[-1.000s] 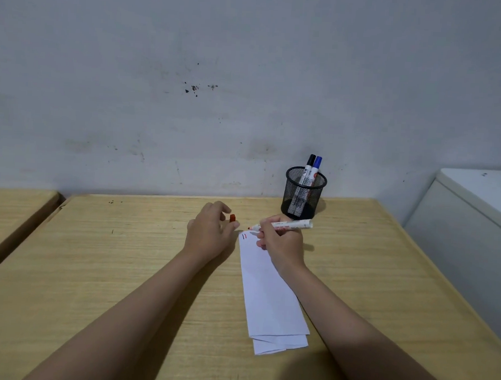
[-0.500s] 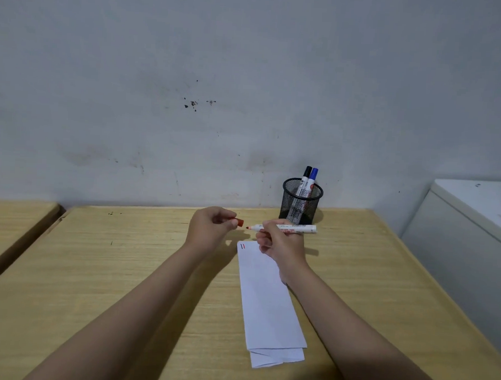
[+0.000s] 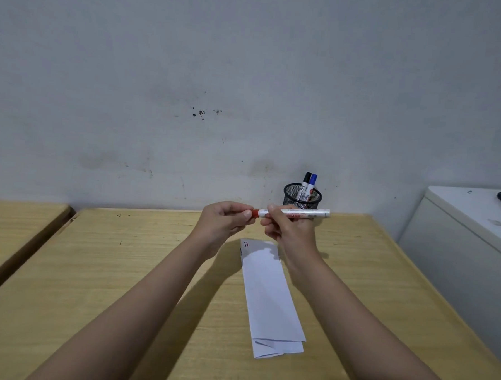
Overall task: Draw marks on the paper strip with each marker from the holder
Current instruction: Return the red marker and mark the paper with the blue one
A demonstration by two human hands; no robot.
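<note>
A wooden table (image 3: pixel 123 270) is seen below a grey wall (image 3: pixel 250 59). A white paper strip (image 3: pixel 270 295) lies on it lengthwise, with two short red marks (image 3: pixel 246 244) at its far left corner. Both hands are raised above the far end of the strip. The right hand (image 3: pixel 292 231) is closed around a white marker (image 3: pixel 294 213), held level. The left hand (image 3: pixel 223 220) pinches the red cap (image 3: pixel 255 213) at the marker's left end. A mesh holder (image 3: pixel 302 196) with a black marker (image 3: pixel 305 183) and a blue marker (image 3: pixel 311 185) stands behind, at the far edge.
</note>
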